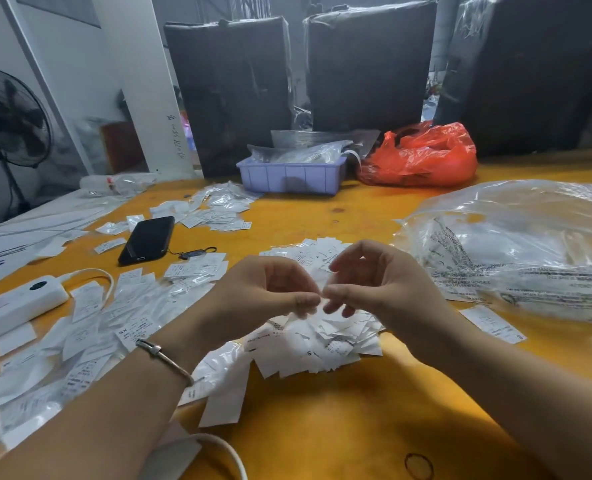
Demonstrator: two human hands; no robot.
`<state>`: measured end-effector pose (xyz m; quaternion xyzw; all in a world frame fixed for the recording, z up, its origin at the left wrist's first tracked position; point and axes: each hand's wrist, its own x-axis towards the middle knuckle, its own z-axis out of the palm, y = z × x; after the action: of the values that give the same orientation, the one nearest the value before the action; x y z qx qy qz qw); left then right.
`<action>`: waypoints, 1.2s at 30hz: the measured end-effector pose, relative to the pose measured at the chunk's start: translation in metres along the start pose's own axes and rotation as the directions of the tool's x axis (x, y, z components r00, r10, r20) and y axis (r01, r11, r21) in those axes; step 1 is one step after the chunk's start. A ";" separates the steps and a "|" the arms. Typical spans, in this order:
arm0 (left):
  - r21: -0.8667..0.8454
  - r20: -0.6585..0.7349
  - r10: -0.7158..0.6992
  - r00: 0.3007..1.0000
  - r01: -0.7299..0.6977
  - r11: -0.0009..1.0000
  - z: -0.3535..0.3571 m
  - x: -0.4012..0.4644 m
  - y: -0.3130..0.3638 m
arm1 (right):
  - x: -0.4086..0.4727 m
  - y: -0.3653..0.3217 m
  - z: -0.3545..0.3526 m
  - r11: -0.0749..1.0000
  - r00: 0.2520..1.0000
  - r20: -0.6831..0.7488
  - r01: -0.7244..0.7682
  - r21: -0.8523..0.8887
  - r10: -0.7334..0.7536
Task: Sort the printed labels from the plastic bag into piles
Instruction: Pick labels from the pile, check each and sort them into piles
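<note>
Pinching label (322, 295) | both hands | above label pile (325, 344)

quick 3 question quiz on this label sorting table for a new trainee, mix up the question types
1. True or false: the black phone lies on the person's left side of the table.
2. Multiple choice: what colour is the bag beside the purple tray? A green, B red, C blue.
3. Short answer: what are the left hand and right hand doing over the central heap of labels?

Key
1. True.
2. B: the red bag sits to the tray's right.
3. Their fingertips meet above the heap, apparently pinching a small label; what the grip holds is too small to see clearly.
</note>
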<state>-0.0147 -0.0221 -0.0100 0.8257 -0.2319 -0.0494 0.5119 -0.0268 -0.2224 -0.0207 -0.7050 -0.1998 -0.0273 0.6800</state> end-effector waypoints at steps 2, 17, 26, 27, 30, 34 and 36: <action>0.012 -0.048 0.009 0.999 -0.008 1.000 -0.002 0.001 -0.001 | 0.001 -0.001 -0.003 0.999 0.999 -0.029 0.019 -0.034 -0.020; -0.096 -0.144 -0.072 0.987 0.058 0.994 -0.012 -0.001 -0.003 | 0.006 0.012 -0.018 0.736 0.982 0.118 0.187 -0.651 -0.145; -0.159 -0.159 -0.083 0.984 0.058 0.986 -0.012 -0.002 -0.003 | 0.009 -0.004 -0.033 0.990 0.987 -0.104 -0.114 0.086 0.123; -0.166 -0.161 -0.091 0.983 0.064 0.984 -0.011 -0.002 -0.003 | 0.009 -0.005 -0.033 0.987 0.986 -0.099 -0.121 0.105 0.132; -0.211 -0.158 -0.117 0.981 0.082 0.974 -0.012 -0.002 -0.001 | 0.009 -0.007 -0.033 0.985 0.988 -0.083 -0.120 0.126 0.131; -0.280 -0.130 -0.148 0.980 0.107 0.954 -0.015 -0.002 0.001 | 0.007 -0.007 -0.032 0.989 0.990 -0.090 -0.097 0.114 0.107; -0.335 -0.123 -0.160 0.979 0.111 0.936 -0.015 -0.002 0.001 | 0.006 -0.007 -0.031 0.997 0.992 -0.112 -0.054 0.046 0.059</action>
<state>-0.0118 -0.0097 -0.0022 0.7450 -0.1243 -0.0608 0.6525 -0.0160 -0.2508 -0.0096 -0.6929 -0.1415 -0.0435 0.7057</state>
